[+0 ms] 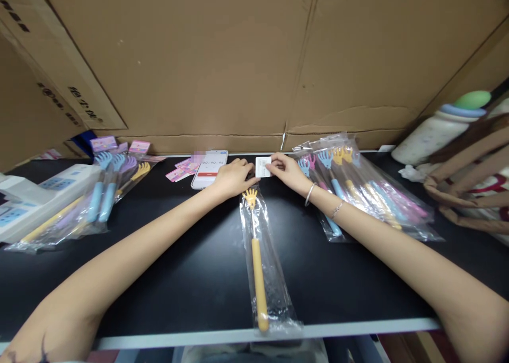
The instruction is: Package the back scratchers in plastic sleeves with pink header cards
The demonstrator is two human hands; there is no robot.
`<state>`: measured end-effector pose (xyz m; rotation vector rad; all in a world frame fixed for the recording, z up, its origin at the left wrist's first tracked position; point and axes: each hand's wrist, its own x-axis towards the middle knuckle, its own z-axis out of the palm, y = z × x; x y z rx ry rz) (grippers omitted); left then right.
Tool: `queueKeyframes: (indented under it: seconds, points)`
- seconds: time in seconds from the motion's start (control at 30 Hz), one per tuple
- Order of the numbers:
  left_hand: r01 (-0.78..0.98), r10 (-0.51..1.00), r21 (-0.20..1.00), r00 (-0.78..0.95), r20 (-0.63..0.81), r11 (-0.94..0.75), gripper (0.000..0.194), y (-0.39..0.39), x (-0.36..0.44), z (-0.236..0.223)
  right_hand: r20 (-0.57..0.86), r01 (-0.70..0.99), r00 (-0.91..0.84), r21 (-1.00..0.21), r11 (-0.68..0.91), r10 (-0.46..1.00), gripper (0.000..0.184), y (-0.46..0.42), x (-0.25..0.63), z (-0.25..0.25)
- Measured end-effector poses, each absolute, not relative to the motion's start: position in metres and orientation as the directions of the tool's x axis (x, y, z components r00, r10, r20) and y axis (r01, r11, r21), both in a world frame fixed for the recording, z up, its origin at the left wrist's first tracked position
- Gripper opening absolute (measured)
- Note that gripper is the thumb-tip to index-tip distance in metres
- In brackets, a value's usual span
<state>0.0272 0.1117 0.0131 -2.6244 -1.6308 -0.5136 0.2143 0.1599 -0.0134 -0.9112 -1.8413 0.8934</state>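
A yellow hand-shaped back scratcher (pixel 260 283) lies lengthwise in front of me inside a clear plastic bag (pixel 278 278), its little claw pointing away from me. My left hand (pixel 235 178) is at the bag's far end, thumb and fingers pinched together on its top edge; the exact grip is partly hidden. Between the thumb and fingertips of my right hand (pixel 287 169) is a small white card (pixel 262 167) with faint print. It is held just above the bag's top, close to my left fingertips.
A phone (pixel 209 169) showing a timer lies beside pink cards (pixel 181 171). Bagged back scratchers are piled at left (pixel 101 193) and right (pixel 369 193). A white device (pixel 47 193) stands far left, a bottle (pixel 433 132) and brown bag (pixel 461 193) far right. Cardboard (pixel 199 61) walls the back.
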Motion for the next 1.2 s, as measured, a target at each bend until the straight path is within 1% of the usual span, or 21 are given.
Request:
queueKeyframes:
  seconds: [0.1,0.23,0.4,0.47,0.57,0.67,0.77,0.93,1.2]
  points:
    - [0.872,0.872,0.161,0.416,0.256,-0.463,0.032,0.106,0.025,0.014,0.35,0.226,-0.34,-0.871,0.437,0.873,0.027,0.161,0.216,-0.013]
    - [0.842,0.845,0.153,0.473,0.251,-0.517,0.033,0.097,0.025,0.012,0.334,0.235,-0.354,-0.872,0.429,0.873,0.027,0.159,0.217,-0.013]
    - [0.787,0.825,0.263,0.49,0.282,-0.558,0.024,0.092,0.024,0.006,0.345,0.248,-0.379,-0.856,0.454,0.859,0.024,0.157,0.216,-0.013]
    - [0.775,0.821,0.285,0.489,0.293,-0.564,0.023,0.092,0.022,0.003,0.34,0.249,-0.392,-0.855,0.455,0.855,0.024,0.157,0.215,-0.013]
    - [0.791,0.826,0.273,0.459,0.326,-0.547,0.022,0.093,0.019,-0.001,0.332,0.252,-0.387,-0.859,0.445,0.86,0.024,0.158,0.215,-0.013]
    - [0.826,0.833,0.225,0.423,0.357,-0.517,0.024,0.093,0.018,-0.003,0.321,0.261,-0.376,-0.863,0.432,0.869,0.023,0.159,0.215,-0.013]
    - [0.856,0.85,0.188,0.402,0.342,-0.481,0.028,0.091,0.019,-0.003,0.317,0.293,-0.382,-0.849,0.439,0.868,0.023,0.159,0.215,-0.014]
    - [0.875,0.882,0.207,0.371,0.292,-0.437,0.028,0.091,0.02,0.0,0.332,0.319,-0.386,-0.827,0.463,0.86,0.024,0.16,0.214,-0.016]
    - [0.864,0.886,0.255,0.357,0.296,-0.433,0.019,0.099,0.023,-0.001,0.328,0.307,-0.402,-0.831,0.463,0.855,0.022,0.158,0.214,-0.013]
